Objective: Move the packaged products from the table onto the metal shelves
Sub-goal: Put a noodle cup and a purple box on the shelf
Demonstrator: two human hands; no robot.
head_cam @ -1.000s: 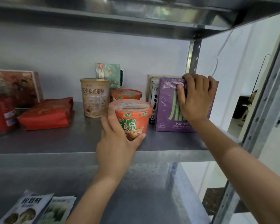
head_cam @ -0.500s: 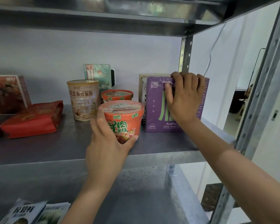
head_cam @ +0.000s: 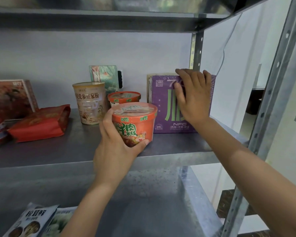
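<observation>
Left hand grips the orange noodle cup near the front edge of the metal shelf; whether its base touches, I cannot tell. At 2 o'clock, the right hand has loosened, fingers now straighter against the upright purple box. That box looks placed; the cup remains.

Two noodle bowls, one purple box, one canister, one red pouch, two sachets.

Dull grey metal shelf; orange noodle bowl and purple carton wrapped in glossy plastic film.
</observation>
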